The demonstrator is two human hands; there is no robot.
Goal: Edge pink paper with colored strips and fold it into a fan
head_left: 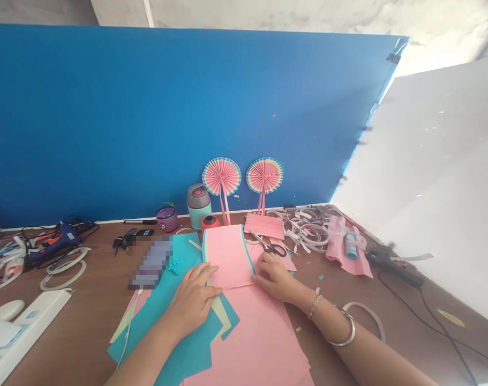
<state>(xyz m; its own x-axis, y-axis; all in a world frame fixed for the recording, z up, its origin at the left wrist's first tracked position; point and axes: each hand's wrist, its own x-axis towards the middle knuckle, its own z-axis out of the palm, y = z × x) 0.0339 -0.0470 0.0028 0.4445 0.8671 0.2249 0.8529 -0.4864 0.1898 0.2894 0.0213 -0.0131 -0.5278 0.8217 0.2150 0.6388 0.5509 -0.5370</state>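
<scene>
A pink paper strip (227,252) with blue and yellow bands along both long edges lies in front of me, its far end curving up. My left hand (195,295) rests on its left edge, fingers stretched out and apart. At the right edge, my right hand (273,279) has its fingers bent together, with the thumb on the strip's near corner; the fingertips are partly hidden. Beneath are larger pink sheets (260,338) and blue-green sheets (187,348). Scissors (275,248) with dark handles lie just beyond my right hand, near a pleated pink paper (263,225).
Two round pleated paper fans (222,177) lean against the blue partition (147,118). A phone with a blurred screen (153,262), a teal flask (199,209) and a purple cup (167,219) stand left. Glue guns (61,241), white strip coils (314,233) and a power strip (30,332) surround the papers.
</scene>
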